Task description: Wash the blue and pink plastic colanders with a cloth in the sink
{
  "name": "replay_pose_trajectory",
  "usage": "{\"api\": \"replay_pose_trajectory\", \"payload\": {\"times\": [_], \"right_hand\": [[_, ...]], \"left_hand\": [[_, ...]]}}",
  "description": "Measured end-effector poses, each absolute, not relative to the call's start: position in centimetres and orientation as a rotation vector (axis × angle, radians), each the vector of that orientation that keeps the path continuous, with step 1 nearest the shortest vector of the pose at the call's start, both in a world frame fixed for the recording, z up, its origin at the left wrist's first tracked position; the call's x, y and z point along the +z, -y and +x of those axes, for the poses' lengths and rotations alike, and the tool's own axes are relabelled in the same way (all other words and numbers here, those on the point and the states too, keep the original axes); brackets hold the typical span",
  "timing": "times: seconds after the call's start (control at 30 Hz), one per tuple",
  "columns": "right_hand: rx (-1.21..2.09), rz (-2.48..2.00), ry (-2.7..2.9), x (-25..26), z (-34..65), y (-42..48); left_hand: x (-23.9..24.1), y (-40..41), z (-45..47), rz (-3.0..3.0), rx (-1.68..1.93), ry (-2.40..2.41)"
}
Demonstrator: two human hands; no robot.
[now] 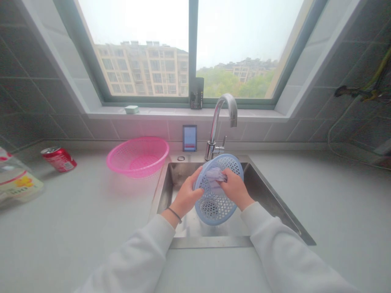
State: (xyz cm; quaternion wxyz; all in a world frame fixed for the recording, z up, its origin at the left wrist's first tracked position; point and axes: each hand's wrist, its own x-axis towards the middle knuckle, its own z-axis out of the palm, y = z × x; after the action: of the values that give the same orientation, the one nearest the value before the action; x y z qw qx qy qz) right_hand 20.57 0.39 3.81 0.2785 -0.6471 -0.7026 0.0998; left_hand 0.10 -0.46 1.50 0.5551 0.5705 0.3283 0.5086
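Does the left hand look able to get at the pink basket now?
Probably yes. The left hand is close to the pink basket, just beside the sink, with nothing between them. But it holds the blue basket, so it may have to release that first.

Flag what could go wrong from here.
The blue plastic basket is held up and tilted over the steel sink by the left hand and right hand alone, so it might slip and drop. The lilac wad, possibly cloth, pressed under the right hand's fingers, could also fall into the sink.
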Motion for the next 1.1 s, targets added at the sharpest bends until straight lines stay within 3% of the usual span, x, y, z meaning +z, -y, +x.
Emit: {"api": "replay_pose_trajectory", "payload": {"times": [0.17, 0.4, 0.53, 0.73, 0.93, 1.03, 1.1], "right_hand": [[0.496, -1.559, 2.174, 3.0, 19.6, -0.3], [0.258, -1.970, 1.859, 2.9, 21.7, -1.4], [0.217, -1.752, 1.771, 3.5, 20.9, -0.8], [0.533, -1.479, 2.121, 2.9, 19.5, -0.2], [0.244, -1.786, 1.762, 2.8, 21.7, -1.3], [0.152, -1.633, 1.707, 3.2, 21.1, -0.8], [0.265, -1.461, 1.848, 3.4, 19.9, 0.0]], "left_hand": [[1.9, 0.3, 0.2, 1.272, 1.324, -0.753], [2.1, 0.3, 0.1, 1.291, 1.321, -0.780], [1.8, 0.6, 0.4, 1.293, 1.248, -0.718], [1.8, 0.4, 0.0, 1.273, 1.315, -0.734], [1.8, -0.1, -0.4, 1.270, 1.315, -0.686], [1.4, 0.0, 0.0, 1.269, 1.248, -0.637], [1.0, 0.1, 0.3, 1.261, 1.241, -0.629]]}}
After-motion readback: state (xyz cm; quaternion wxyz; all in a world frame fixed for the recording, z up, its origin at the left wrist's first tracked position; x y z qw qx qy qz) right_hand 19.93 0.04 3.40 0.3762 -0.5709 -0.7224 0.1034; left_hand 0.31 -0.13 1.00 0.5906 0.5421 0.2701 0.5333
